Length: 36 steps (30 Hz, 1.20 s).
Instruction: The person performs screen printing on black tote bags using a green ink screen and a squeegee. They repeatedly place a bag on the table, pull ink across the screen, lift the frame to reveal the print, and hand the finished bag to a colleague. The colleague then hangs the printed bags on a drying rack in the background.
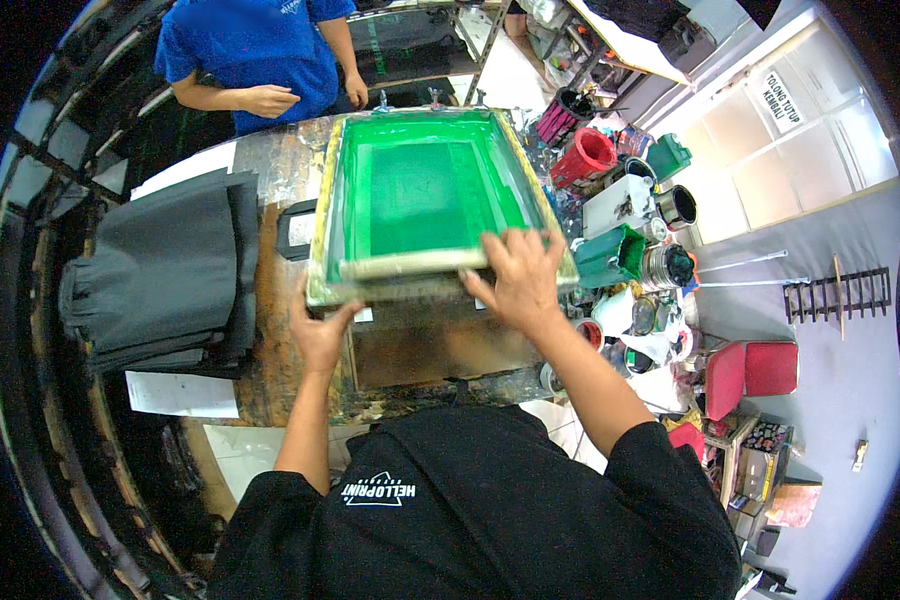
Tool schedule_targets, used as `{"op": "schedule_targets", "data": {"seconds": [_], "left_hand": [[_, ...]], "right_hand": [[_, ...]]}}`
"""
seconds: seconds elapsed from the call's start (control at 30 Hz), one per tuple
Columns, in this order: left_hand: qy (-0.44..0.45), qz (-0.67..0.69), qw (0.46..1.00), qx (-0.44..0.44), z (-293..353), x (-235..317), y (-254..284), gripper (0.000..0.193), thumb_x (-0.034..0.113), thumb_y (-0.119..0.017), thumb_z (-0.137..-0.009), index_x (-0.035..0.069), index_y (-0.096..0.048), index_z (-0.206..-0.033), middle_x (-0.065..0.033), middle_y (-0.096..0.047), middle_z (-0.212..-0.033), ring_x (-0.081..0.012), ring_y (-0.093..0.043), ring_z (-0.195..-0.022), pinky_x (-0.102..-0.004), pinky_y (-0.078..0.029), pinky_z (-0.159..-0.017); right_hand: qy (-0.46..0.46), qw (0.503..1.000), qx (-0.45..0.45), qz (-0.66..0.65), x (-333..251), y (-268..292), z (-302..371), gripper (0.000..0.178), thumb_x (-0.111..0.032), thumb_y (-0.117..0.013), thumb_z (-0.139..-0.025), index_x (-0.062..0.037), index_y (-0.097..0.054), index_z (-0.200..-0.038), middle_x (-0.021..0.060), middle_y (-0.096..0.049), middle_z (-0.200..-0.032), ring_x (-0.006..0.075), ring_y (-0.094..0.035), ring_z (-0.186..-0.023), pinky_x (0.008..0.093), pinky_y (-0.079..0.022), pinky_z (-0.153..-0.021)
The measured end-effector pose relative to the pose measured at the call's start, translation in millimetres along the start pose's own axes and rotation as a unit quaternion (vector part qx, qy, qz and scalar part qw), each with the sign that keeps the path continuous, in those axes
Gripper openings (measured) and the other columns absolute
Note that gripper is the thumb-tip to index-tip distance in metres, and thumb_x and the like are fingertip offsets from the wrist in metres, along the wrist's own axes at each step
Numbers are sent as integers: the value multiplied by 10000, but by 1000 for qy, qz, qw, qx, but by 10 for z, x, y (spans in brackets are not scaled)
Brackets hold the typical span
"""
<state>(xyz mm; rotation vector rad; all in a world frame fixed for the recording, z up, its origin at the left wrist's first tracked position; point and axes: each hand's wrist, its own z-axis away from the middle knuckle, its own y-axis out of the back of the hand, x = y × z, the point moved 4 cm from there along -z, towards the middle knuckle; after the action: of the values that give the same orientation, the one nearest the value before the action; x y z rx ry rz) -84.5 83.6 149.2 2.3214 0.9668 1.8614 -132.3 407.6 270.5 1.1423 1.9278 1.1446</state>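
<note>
A screen printing frame [321, 215] with green-coated mesh lies over the table, its near end apparently raised and a little blurred. My left hand [318, 335] is closed at its near left corner, with some fingers hidden by the frame. Over the near rail toward the right, my right hand [525, 280] curls its fingers inside and keeps its thumb at the outer side. A pale bar, perhaps a squeegee [410, 264], lies along the inside of that rail, its right end reaching my right fingers. Below the near rail is a brown board [440, 355].
Black fabric pieces, perhaps bags [165, 265], are stacked at the left of the stained table [280, 375]. A person in a blue shirt [255, 60] stands across it. Along the right sit a red container [583, 158], a green container [610, 255] and several cans. A red chair [755, 375] stands farther right.
</note>
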Motion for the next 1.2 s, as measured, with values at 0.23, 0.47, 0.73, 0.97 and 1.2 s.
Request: {"op": "schedule_targets", "data": {"seconds": [0.23,0.47,0.73,0.97,1.2], "left_hand": [[-51,112,991,50,-805,868,-157,1036,367,-887,-893,-56,-288,-1626,-217,-480,-1503,-283,-528,-1319,-399,-449,-1099],[196,-265,933,-148,-103,-806,-531,1010,361,-915,-802,-152,-384,-1491,-405,-477,-1459,-519,-508,-1356,-561,-451,-1114],[214,-233,942,-116,-119,-953,-611,685,250,-872,-807,-90,-526,-1290,-366,-698,-1115,-518,-682,-1064,-523,-535,-984],[62,-95,993,-34,-701,-520,-479,350,160,-721,-998,-28,-646,-1283,-277,-724,-1198,-402,-701,-1137,-433,-527,-989],[32,-25,999,21,-1918,379,800,408,91,-695,-998,-1,-598,-1383,-155,-706,-1246,-190,-691,-953,-335,-562,-816]], "right_hand": [[45,989,134,44,265,616,-1290,558,-657,-676,-912,-101,-709,-889,108,-694,-819,311,-676,-826,494,-386,-881],[40,988,147,27,389,761,-1727,623,-696,-614,-949,-93,-726,-843,126,-747,-835,311,-710,-832,511,-380,-890],[15,992,126,9,457,853,-2001,662,-703,-594,-953,-65,-722,-829,159,-750,-839,341,-707,-833,512,-385,-874],[19,991,134,-12,512,870,-2050,642,-671,-607,-960,-53,-717,-823,166,-738,-821,343,-703,-835,510,-399,-868],[-3,995,95,-1,539,872,-2097,665,-703,-560,-972,-62,-698,-856,163,-753,-899,347,-715,-928,535,-396,-952]]}}
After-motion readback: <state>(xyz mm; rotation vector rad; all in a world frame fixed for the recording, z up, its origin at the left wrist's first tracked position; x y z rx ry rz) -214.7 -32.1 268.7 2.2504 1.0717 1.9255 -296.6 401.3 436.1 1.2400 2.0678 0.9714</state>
